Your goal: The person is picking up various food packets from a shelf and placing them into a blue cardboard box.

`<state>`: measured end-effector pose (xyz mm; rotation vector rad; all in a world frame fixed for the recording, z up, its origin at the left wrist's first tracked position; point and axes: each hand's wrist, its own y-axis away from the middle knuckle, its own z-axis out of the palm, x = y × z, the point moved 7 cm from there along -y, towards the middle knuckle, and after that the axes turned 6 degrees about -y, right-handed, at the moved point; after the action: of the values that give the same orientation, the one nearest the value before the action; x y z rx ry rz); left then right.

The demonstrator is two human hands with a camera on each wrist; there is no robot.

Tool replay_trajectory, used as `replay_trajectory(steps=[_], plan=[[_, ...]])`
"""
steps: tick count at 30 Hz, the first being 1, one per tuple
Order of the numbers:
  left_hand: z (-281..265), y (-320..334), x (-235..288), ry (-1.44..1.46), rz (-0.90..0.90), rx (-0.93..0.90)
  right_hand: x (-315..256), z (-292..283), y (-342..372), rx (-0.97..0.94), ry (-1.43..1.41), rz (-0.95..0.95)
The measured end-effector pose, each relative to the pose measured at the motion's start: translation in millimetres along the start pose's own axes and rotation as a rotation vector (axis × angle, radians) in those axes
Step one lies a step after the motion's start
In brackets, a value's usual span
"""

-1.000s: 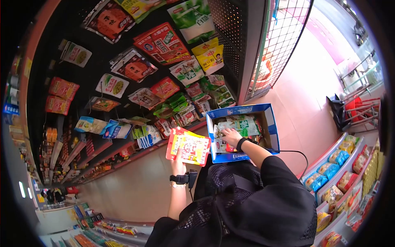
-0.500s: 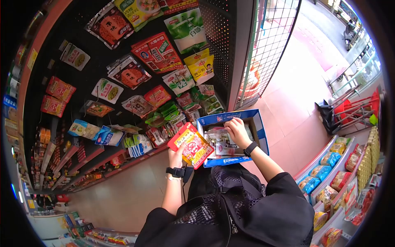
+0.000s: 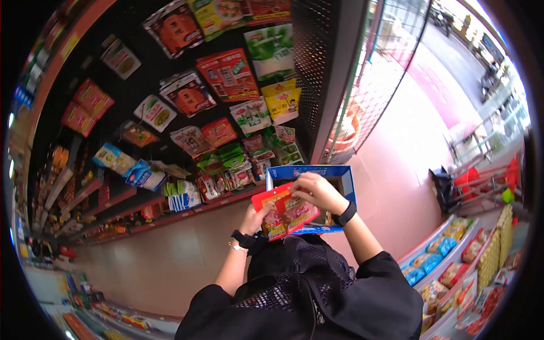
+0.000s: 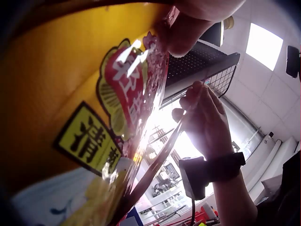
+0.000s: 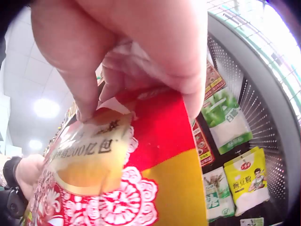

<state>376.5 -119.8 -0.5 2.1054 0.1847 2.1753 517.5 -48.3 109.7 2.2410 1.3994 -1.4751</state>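
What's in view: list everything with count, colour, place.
Held packets: overlapping, count unclear; red and yellow; centre
Box: one, blue, lower centre
Rack: one, black, upper left
Hanging packets: many, mixed colours, on the rack
Mesh panel: one, dark, right of the rack
Shelf goods: many, mixed colours, lower corners
Floor: one, pinkish, centre and right
Wristbands: two, black, one per wrist
Sleeves: two, black, lower centre
Left hand: one, on the packets' left
Right hand: one, at their top edge

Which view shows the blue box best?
The head view: the blue box shows its rim, though packets hide part. The left wrist view has a dark-blue patch, possibly the box; the right wrist view shows none.
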Motion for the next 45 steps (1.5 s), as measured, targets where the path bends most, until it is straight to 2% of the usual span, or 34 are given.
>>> replay_trajectory(steps=[2, 6, 7, 8, 10, 11, 13, 16, 17, 18, 20, 22, 24, 25, 26, 28, 30, 32, 35, 37, 41, 42, 43, 45], plan=[[3.9, 11.7, 6.4, 0.048, 0.058, 0.013, 2.7, 19.7, -2.4, -0.009, -0.016, 0.003], [-2.4, 27.3, -0.7, -0.093, 0.077, 0.075, 6.6, 33.6, -6.1, -0.037, -0.052, 0.058], [-3.8, 30.6, 0.0, -0.14, 0.09, 0.092, 6.0, 40.9, -7.9, -0.121, -0.009, -0.005], [-5.6, 32.0, 1.0, -0.191, 0.101, 0.105, 8.0, 44.2, -10.2, -0.121, 0.002, 0.003], [-6.6, 34.3, 3.0, -0.198, 0.103, 0.127, -2.3, 39.8, -15.3, -0.017, 0.096, -0.165], [-4.8, 37.3, 6.7, -0.224, 0.109, 0.118, -3.0, 43.5, -15.4, -0.024, 0.095, -0.178], [-1.6, 37.8, 4.4, -0.211, 0.102, 0.099, 14.3, 57.0, -13.8, -0.177, -0.136, 0.071], [-5.1, 38.4, 0.6, -0.176, 0.102, 0.086, 9.7, 57.7, -14.0, -0.227, -0.128, 0.119], [-11.5, 37.8, -16.9, -0.229, -0.067, -0.059, 0.2, 56.7, -14.9, -0.193, -0.099, 0.075], [-15.5, 37.9, -19.9, -0.233, -0.061, -0.065, -5.9, 57.8, -17.1, -0.186, -0.094, 0.073], [-12.2, 41.6, 10.5, 0.134, 0.232, -0.167, -26.7, 59.1, -23.1, -0.137, 0.058, -0.07], [-23.0, 40.6, -0.8, 0.236, 0.188, -0.199, -48.5, 62.7, -30.1, -0.094, 0.123, -0.137], [-45.5, 37.7, -39.3, 0.667, -0.195, 0.011, -73.6, 61.3, -38.3, -0.03, 0.185, -0.203], [-47.7, 39.0, -49.5, 0.744, -0.297, 0.079, -78.5, 61.8, -41.4, 0.02, 0.172, -0.222], [-46.4, 38.3, -58.9, 0.74, -0.307, 0.067, -84.9, 62.3, -43.7, 0.055, 0.134, -0.22], [-47.9, 35.7, -64.2, 1.093, -0.13, 0.007, -93.0, 66.6, -50.0, 0.189, 0.035, -0.156], [-52.8, 51.6, -7.7, 1.308, -0.04, -0.03, -92.4, 79.4, -62.3, 0.304, -0.041, -0.072], [-75.0, 52.9, -4.7, 1.367, 0.067, -0.037, -90.7, 91.6, -74.6, 0.362, -0.061, -0.009], [-101.7, 69.9, -10.9, 1.433, 0.0, -0.03, -88.9, 115.2, -84.4, 0.356, -0.02, 0.04], [-118.6, 85.2, -11.4, 1.418, -0.028, -0.052, -94.4, 134.9, -90.5, 0.352, 0.011, 0.001], [-149.8, 106.9, -24.8, 1.37, -0.049, -0.036, -99.7, 173.9, -98.6, 0.311, 0.057, 0.05], [-158.8, 111.6, -30.7, 1.369, -0.051, 0.042, -103.5, 181.3, -99.4, 0.315, 0.056, 0.057], [-169.4, 117.4, -35.2, 1.365, -0.047, 0.123, -113.8, 192.2, -102.8, 0.257, 0.028, -0.013], [-185.2, 130.3, -39.7, 1.338, -0.06, 0.161, -124.7, 210.7, -106.2, 0.174, 0.011, -0.077]])
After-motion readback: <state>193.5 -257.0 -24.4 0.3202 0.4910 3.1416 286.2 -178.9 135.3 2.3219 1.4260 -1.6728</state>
